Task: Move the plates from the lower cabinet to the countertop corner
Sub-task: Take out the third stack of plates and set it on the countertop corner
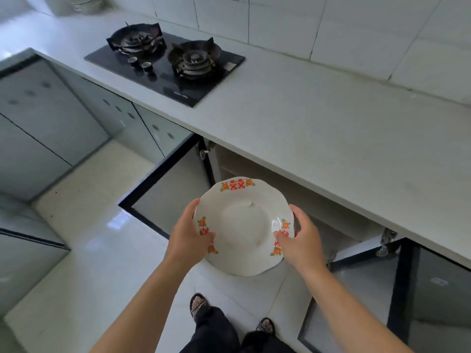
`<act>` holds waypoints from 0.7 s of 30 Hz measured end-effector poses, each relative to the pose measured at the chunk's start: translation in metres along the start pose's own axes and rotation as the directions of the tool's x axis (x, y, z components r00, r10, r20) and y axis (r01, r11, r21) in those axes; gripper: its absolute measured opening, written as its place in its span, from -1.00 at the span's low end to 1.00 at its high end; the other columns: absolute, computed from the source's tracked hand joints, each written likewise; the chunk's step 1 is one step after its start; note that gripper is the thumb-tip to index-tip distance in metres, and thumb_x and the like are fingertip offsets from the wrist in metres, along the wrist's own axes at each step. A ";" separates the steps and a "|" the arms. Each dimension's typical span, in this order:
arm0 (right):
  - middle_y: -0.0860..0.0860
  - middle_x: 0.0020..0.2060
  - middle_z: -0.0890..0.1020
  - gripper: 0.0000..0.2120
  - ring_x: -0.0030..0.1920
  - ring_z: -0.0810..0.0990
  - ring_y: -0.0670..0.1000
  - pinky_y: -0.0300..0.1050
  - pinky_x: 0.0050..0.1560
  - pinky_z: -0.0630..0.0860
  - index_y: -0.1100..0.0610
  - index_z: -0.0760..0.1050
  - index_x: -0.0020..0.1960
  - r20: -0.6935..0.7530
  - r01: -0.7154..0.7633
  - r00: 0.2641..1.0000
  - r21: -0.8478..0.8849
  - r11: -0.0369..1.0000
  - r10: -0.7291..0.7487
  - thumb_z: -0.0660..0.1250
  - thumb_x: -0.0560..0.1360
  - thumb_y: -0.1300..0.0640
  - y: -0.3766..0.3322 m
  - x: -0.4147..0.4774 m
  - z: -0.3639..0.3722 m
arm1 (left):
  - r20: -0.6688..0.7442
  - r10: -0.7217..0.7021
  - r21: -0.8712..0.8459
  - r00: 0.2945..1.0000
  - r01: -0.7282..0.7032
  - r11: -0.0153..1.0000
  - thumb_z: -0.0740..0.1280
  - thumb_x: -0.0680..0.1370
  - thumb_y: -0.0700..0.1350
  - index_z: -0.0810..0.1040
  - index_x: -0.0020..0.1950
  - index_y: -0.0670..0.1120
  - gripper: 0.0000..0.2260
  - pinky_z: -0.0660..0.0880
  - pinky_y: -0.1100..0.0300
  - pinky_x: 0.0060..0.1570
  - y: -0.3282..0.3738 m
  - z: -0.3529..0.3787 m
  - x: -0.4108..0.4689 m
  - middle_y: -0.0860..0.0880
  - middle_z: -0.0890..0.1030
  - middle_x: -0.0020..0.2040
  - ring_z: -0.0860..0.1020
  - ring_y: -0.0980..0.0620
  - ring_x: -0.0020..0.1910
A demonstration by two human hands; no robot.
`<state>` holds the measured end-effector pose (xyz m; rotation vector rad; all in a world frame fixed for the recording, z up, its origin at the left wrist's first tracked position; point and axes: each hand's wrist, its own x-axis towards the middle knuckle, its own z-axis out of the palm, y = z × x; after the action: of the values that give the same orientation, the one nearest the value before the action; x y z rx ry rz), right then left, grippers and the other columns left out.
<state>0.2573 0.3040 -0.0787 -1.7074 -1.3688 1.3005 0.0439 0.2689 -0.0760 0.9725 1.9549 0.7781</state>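
Note:
A white plate (pixel 242 225) with red characters and orange flowers on its wavy rim hangs level in front of the open lower cabinet (pixel 280 184), below the countertop edge. My left hand (pixel 188 238) grips its left rim, thumb on top. My right hand (pixel 300 238) grips the right rim the same way. The pale countertop (pixel 318 123) runs across the view above the plate. The inside of the cabinet is mostly hidden by the counter and the plate.
A black two-burner gas hob (pixel 165 64) is set into the counter at the left. The left cabinet door (pixel 165 189) and the right cabinet door (pixel 382 289) stand open toward me. My feet in sandals (pixel 198 304) stand on the glossy tiled floor.

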 end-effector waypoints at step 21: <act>-0.16 -0.04 0.61 -0.52 -0.03 0.61 -0.09 -0.15 -0.10 0.58 -0.11 0.44 0.16 0.343 0.244 0.912 -0.008 0.970 -0.226 0.41 0.37 0.31 -0.144 -0.036 0.314 | -0.332 -0.055 -0.190 0.942 -0.010 0.982 0.38 0.34 -0.33 0.36 0.37 0.13 -0.33 0.58 0.26 -0.17 -0.147 -0.313 0.010 0.08 0.60 0.08 0.60 0.09 -0.04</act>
<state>-0.0872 0.2740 -0.0507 -1.3353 -1.7575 1.4754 -0.2790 0.1488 -0.0413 0.7372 2.1268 1.1565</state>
